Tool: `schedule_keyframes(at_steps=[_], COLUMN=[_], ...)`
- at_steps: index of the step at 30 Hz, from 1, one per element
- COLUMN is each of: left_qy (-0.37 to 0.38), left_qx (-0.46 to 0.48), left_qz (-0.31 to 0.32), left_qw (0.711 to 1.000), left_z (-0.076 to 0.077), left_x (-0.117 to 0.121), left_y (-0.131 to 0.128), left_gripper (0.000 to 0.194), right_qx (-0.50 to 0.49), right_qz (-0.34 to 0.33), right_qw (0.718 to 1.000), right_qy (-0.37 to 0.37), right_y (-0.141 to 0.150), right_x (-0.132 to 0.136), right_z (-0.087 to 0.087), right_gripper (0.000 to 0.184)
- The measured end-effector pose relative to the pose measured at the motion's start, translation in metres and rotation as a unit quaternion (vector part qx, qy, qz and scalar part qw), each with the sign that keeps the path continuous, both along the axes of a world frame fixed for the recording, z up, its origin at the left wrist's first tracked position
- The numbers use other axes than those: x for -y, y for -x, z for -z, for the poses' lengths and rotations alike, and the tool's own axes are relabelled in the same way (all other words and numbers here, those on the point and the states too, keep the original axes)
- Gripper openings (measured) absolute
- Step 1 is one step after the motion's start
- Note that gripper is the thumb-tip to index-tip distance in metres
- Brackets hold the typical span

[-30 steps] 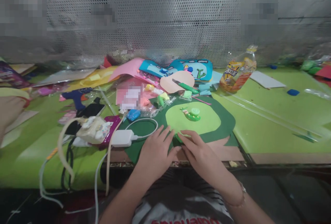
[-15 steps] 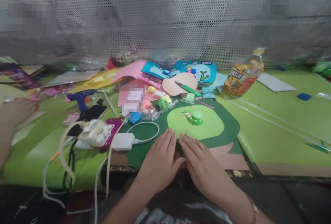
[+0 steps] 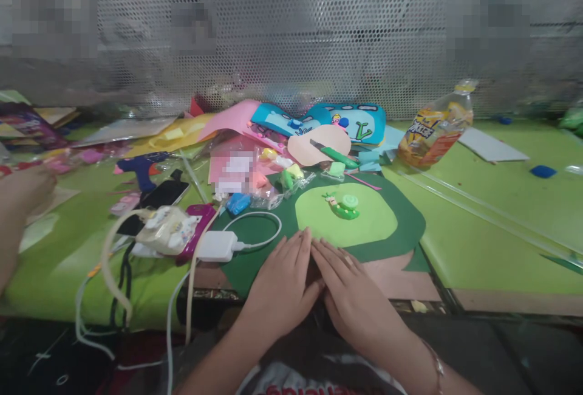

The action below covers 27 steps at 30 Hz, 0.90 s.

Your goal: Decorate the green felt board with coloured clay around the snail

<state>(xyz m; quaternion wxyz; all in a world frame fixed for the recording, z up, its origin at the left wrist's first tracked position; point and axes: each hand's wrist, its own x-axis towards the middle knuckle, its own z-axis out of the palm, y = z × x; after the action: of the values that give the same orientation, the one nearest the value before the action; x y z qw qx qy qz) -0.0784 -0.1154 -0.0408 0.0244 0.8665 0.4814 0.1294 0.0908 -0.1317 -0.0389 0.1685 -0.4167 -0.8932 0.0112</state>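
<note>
My left hand (image 3: pixel 285 273) and my right hand (image 3: pixel 348 282) lean toward each other at the table's front edge, fingers stretched out and fingertips nearly meeting. Whatever is under the palms is hidden. Beneath them lies a dark green foam sheet (image 3: pixel 412 222) with a light green oval (image 3: pixel 314 212) on it. On the oval, just beyond my fingertips, sits a small green clay snail (image 3: pixel 345 207) with a pale spiral shell. A white charger (image 3: pixel 217 246) with a looped cable is left of my left hand.
At left are a power strip (image 3: pixel 168 231), a phone (image 3: pixel 166 193), a blue glue gun (image 3: pixel 141 170) and another person's hand (image 3: pixel 27 191). Behind lie a green utility knife (image 3: pixel 339 157), clay packets (image 3: pixel 291 177) and blue pencil cases (image 3: pixel 364 124). A plastic bottle (image 3: pixel 432 130) stands at back right.
My hands have come closer together, with the fingertips now almost touching. The other person's hand at the left has shifted slightly. The snail stays in place on the oval.
</note>
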Motion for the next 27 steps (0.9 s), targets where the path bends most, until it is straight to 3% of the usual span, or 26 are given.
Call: schedule_keyframes(at_steps=[12,20,27], left_qy=[0.008,0.006,0.005], left_qx=[0.008,0.003,-0.009], left_qz=[-0.005,0.001,-0.004], left_qw=[1.000,1.000,1.000], left_z=[-0.002,-0.002,-0.005], left_x=[-0.001,-0.001,-0.002], left_y=[-0.001,0.000,-0.003], left_gripper=[0.058,0.055,0.052], right_qx=[0.059,0.088,0.131], right_qz=[0.004,0.038,0.006], right_qw=[0.998,0.995,0.991], right_qy=[0.008,-0.017,-0.029], right_y=[0.005,0.015,0.010], right_x=[0.006,0.018,0.015], right_z=[0.000,-0.008,-0.012], right_gripper=[0.056,0.067,0.068])
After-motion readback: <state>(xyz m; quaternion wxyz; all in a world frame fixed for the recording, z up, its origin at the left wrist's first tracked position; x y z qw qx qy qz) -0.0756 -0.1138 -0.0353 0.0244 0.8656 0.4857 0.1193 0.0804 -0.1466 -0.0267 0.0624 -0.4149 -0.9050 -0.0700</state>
